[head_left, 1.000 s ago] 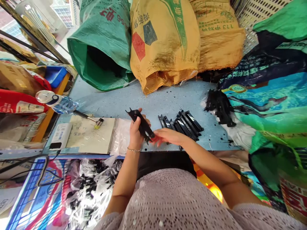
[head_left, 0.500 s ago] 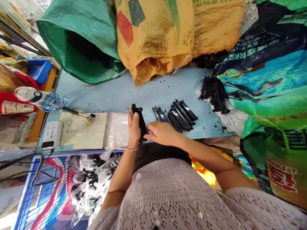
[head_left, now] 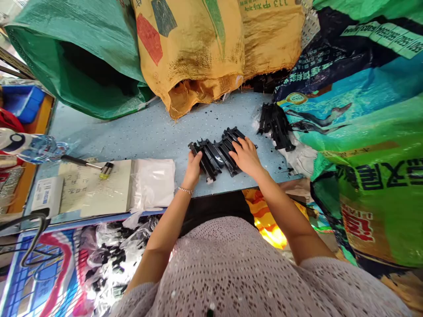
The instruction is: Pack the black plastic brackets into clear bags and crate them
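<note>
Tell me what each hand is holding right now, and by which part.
Neither lifts anything. The left hand presses on the near-left end of the row of black plastic parts lying on the table; the right hand rests on its right end.

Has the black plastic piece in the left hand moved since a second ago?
Yes. The left hand has carried the black plastic piece rightward, away from the clear plastic bag, down against the row of black plastic pieces.

Bright, even daylight fills the scene; shadows on the blue tabletop point(head_left: 155, 132) are soft. Glare whitens the clear plastic bags point(head_left: 109, 264) at lower left. Wide-angle distortion bends the edges, and the centre stays sharp.
</note>
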Available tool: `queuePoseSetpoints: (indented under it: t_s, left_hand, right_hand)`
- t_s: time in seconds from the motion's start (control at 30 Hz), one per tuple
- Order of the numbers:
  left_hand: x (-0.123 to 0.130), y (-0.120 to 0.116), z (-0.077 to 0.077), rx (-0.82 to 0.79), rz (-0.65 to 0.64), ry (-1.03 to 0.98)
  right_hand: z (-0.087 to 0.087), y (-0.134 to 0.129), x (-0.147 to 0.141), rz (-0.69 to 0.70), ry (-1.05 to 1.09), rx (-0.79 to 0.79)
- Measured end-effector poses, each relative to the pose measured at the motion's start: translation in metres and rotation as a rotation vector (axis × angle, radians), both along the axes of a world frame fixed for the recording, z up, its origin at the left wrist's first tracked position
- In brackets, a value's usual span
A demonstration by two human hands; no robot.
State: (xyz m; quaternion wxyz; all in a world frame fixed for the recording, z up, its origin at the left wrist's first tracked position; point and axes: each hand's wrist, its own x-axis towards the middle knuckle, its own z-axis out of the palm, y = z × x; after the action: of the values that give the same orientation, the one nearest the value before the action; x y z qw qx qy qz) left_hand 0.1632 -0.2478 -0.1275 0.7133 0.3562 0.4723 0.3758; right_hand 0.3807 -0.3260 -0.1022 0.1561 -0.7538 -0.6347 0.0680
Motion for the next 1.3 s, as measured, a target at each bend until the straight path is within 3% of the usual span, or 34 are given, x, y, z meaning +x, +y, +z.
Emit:
queuePoseSetpoints:
  t_s: [0.13,0.23,0.3,0.4,0.47,0.53,0.6,0.67,0.77,0.87,1.0,1.07,1.17,1.3]
  left_hand:
    - [-0.003,-0.004,0.013,0.106,0.09,-0.067]
    - [-0.015,-0.025,0.025,0.249,0.106,-0.006]
    - [-0.03,-0.039,0.034,0.373,0.038,0.092]
    - [-0.07,-0.05,0.045,0.584,-0.074,0.406]
    - [-0.104,-0.054,0.047,0.686,-0.042,0.741]
    - [-0.135,-0.057,0.042,0.741,-0.023,1.056]
    - [-0.159,-0.06,0.034,0.779,-0.102,1.205]
    - [-0.172,-0.063,0.027,0.806,-0.184,1.203]
    - [-0.179,-0.063,0.024,0.797,-0.187,1.171]
    - [-0.175,-0.054,0.027,0.699,-0.091,1.052]
    - [-0.157,-0.04,0.026,0.49,0.118,0.63]
    - [-0.142,-0.036,0.021,0.465,0.146,0.487]
    - [-0.12,-0.033,0.016,0.528,0.089,0.45]
    - [-0.103,-0.035,0.016,0.603,-0.017,0.461]
  right_hand:
    - [0.026,-0.002,-0.027,0.047,0.302,0.089]
    - [0.037,-0.022,-0.065,0.184,0.623,-0.081]
    - [0.034,-0.034,-0.083,0.201,0.785,-0.208]
    - [0.021,-0.04,-0.09,0.104,1.119,-0.328]
    - [0.014,-0.039,-0.089,0.032,1.341,-0.352]
    - [0.01,-0.036,-0.09,-0.003,1.47,-0.347]
    - [0.009,-0.032,-0.097,0.006,1.546,-0.356]
    - [0.01,-0.028,-0.107,0.033,1.606,-0.371]
    - [0.013,-0.022,-0.123,0.079,1.693,-0.404]
    - [0.015,-0.018,-0.132,0.054,1.799,-0.485]
    - [0.016,-0.014,-0.136,0.058,1.952,-0.591]
    - [0.014,-0.011,-0.136,0.111,2.021,-0.581]
    - [0.008,-0.003,-0.133,0.148,2.095,-0.518]
    - [0.0,0.007,-0.124,0.043,2.159,-0.455]
